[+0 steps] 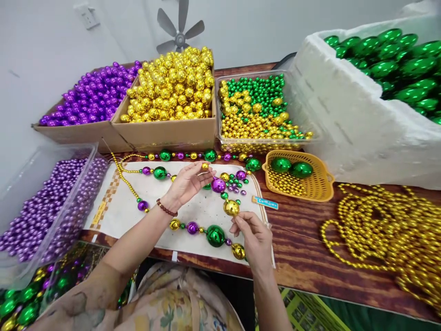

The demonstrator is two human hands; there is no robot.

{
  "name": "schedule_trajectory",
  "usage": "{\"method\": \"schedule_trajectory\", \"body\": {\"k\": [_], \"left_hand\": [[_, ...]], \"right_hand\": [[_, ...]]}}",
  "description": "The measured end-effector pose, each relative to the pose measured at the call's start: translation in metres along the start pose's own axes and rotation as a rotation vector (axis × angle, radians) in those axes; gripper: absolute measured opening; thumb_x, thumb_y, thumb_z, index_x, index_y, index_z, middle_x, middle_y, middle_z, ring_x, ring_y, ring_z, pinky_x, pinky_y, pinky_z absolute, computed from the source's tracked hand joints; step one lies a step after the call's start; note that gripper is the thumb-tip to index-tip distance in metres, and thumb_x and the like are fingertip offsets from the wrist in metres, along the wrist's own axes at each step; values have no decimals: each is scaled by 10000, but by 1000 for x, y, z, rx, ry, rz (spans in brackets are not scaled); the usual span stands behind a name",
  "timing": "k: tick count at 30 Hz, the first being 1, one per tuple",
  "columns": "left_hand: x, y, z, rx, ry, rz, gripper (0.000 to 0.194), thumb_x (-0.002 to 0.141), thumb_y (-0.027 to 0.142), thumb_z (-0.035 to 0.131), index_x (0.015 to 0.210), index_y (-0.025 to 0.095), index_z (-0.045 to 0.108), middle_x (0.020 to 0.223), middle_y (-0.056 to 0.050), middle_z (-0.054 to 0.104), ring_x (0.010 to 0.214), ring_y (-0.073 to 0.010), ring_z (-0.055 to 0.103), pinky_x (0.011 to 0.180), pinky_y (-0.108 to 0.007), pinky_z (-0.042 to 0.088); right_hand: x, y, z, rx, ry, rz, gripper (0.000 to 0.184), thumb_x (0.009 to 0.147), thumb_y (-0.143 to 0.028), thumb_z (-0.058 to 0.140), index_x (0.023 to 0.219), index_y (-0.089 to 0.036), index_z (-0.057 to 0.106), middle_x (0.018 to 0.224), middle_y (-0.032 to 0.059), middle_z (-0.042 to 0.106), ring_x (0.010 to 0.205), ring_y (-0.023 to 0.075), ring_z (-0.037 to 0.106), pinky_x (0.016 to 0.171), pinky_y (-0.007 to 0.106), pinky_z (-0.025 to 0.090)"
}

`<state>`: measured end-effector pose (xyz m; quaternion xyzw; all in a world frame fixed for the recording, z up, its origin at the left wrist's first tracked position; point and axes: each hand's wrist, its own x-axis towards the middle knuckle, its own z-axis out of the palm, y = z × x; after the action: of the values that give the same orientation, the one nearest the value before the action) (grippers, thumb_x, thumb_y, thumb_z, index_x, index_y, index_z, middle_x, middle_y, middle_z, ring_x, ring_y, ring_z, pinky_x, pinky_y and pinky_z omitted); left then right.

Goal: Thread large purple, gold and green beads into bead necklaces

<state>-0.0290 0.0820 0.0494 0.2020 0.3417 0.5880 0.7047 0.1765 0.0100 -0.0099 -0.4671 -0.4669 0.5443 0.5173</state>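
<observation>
Above the white mat (193, 207), my left hand (188, 181) pinches a small gold bead (205, 166) at its fingertips. A large purple bead (218, 185) hangs just below those fingers, followed by small green beads and a large gold bead (231, 208). At that gold bead, my right hand (253, 232) is closed with thumb and fingers together; its exact grip on the strand is partly hidden. Around both hands, a bead strand with a big green bead (215, 235) lies on the mat. Loose small green and purple beads (237, 186) rest beside the purple one.
Boxes of purple balls (99, 94) and gold balls (172, 87) stand behind, beside a clear bin (268, 138) of gold and green beads. An orange basket (324, 184), a foam box (344, 119) and gold bead chains (379, 230) are rightward. A purple-bead bin (86, 156) sits left.
</observation>
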Motion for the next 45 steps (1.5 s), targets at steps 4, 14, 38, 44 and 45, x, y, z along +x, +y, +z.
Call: {"method": "schedule_trajectory", "body": {"k": [4,14,38,44,45], "left_hand": [[-3,0,-1,-43,7,4,139,912,208,660,980,113,736,907,-71,732,898,-187,738,849,-292,579],[-5,1,-8,37,-34,12,133,872,257,719,957,154,718,841,-33,706,821,-168,729,771,-289,575],[9,-57,37,353,189,357,275,1017,431,468,1080,228,643,884,-27,667,868,-132,662,713,-248,529],[26,-68,33,442,127,373,182,994,325,510,952,228,659,694,14,567,579,-97,535,501,-233,382],[26,-68,32,482,87,342,180,985,322,526,929,224,665,667,18,557,548,-94,510,487,-235,360]], "right_hand": [[-3,-1,1,-32,0,6,208,867,-364,677,771,-180,656,564,5,636,500,119,558,504,217,465],[-6,-3,1,-52,6,6,188,862,-339,671,753,-187,644,547,-11,610,493,120,560,512,227,466],[17,13,18,128,-20,298,285,669,-412,807,727,-179,655,680,7,699,448,86,562,423,197,425],[27,11,8,74,-37,293,328,644,-443,813,798,-182,690,727,13,712,471,122,625,384,202,426],[33,6,3,36,5,236,303,666,-425,801,821,-183,706,713,6,703,475,121,625,386,200,424]]}}
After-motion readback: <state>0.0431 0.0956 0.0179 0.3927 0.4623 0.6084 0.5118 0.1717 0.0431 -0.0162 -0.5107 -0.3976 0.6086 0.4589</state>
